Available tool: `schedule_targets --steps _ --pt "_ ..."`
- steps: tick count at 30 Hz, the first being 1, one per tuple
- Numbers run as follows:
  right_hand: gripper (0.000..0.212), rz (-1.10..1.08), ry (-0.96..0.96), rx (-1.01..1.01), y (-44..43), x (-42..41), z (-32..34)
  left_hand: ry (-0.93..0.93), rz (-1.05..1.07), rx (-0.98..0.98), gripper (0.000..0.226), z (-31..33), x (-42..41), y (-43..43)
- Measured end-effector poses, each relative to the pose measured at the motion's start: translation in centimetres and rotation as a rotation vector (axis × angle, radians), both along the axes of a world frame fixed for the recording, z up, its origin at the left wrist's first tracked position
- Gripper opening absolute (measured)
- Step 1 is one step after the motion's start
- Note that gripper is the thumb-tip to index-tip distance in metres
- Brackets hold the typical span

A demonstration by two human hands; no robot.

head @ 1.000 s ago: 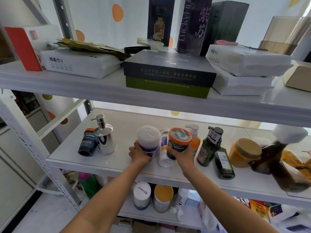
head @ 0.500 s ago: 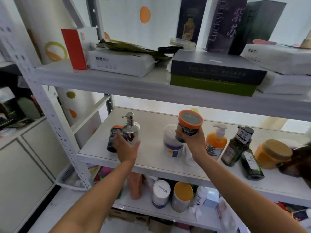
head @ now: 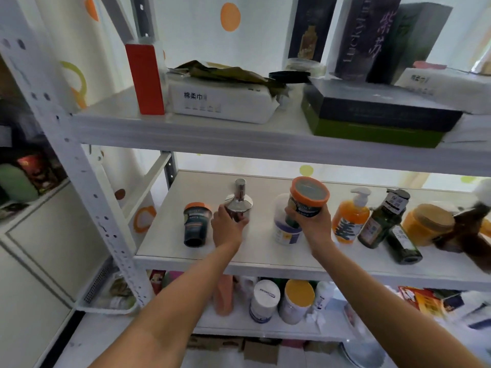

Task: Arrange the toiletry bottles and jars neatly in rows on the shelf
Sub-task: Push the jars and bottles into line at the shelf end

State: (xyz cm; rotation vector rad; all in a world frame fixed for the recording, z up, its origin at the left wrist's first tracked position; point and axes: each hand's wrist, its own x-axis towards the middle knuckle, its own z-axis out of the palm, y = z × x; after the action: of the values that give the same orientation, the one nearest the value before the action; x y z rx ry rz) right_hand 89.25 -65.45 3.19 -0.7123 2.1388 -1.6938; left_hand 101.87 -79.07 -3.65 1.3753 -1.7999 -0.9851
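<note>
On the middle shelf [head: 186, 254] eight toiletry containers can be counted. From the left: one dark jar [head: 196, 224] with an orange cap, lying on its side with its base toward the front edge; one chrome pump bottle [head: 238, 201], upright; one white tub [head: 286, 229] with a purple label, upright; one orange-lidded jar [head: 308, 196] held in the air just above and in front of that tub; one orange pump bottle [head: 350, 217], upright; two dark green bottles, one upright [head: 382, 221] and one lying down [head: 403, 244] just in front of it; and one amber jar [head: 425, 224] with a tan lid. A blurred brown shape at the far right edge cannot be made out.

The left hand [head: 228, 227] is curled round the lower body of the chrome pump bottle, fingers closed on it, and sits just beside the fallen dark jar. The right hand [head: 314, 225] grips the orange-lidded jar from below, fingers wrapped round its dark body, the jar tilted so its lid faces the camera; hand and jar hide part of the white tub.

The shelf above carries a red box [head: 144, 78], two white tissue packs and a stack of flat dark boxes. The shelf below holds more tubs and bottles, partly hidden by both forearms.
</note>
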Motion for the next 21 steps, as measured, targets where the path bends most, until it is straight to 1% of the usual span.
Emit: schedule_targets --steps 3,7,9,10,12,13,14,15,16,17,19,21 --pt "0.063 0.037 -0.003 -0.018 0.0 0.2 0.1 -0.04 -0.069 0.021 0.068 0.1 -1.6 0.8" --pt "0.068 0.027 0.01 -0.035 -0.7 1.0 -0.3 -0.035 -0.193 0.048 0.072 -0.4 -2.5 1.0" --pt "0.064 0.049 0.012 -0.041 -1.0 1.9 -0.2 -0.049 -0.252 0.027 0.072 -0.9 -1.7 0.8" --pt "0.063 0.064 0.013 -0.045 -1.2 2.3 -0.3 -0.054 -0.258 -0.03 0.068 -1.1 -0.9 0.8" --pt "0.064 0.098 0.009 -0.064 -1.7 3.5 -0.2 -0.062 -0.191 -0.268 0.05 -1.7 1.2 0.6" --pt "0.064 0.119 0.012 -0.074 -2.1 4.2 -0.2 -0.077 -0.106 -0.387 0.042 -1.9 2.2 0.4" --pt "0.063 0.143 0.012 -0.078 -2.5 4.8 -0.3 -0.101 -0.005 -0.464 0.039 -2.0 3.2 0.1" --pt "0.06 0.163 0.003 -0.083 -3.0 5.4 -0.6 -0.139 0.088 -0.482 0.041 -2.0 4.1 -0.4" --pt "0.057 0.188 -0.004 -0.089 -3.5 6.1 -0.8 -0.19 0.149 -0.442 0.047 -1.8 4.9 -0.9" --pt "0.055 0.218 -0.004 -0.096 -4.0 6.8 -1.1 -0.237 0.17 -0.354 0.055 -1.7 5.6 -1.3" --pt "0.056 0.271 -0.002 -0.091 -5.1 8.2 -2.0 -0.286 0.161 -0.17 0.068 -1.7 6.9 -2.0" --pt "0.059 0.294 -0.023 -0.088 -6.2 9.4 -3.2 -0.29 0.133 -0.086 0.073 -2.0 8.0 -2.3"
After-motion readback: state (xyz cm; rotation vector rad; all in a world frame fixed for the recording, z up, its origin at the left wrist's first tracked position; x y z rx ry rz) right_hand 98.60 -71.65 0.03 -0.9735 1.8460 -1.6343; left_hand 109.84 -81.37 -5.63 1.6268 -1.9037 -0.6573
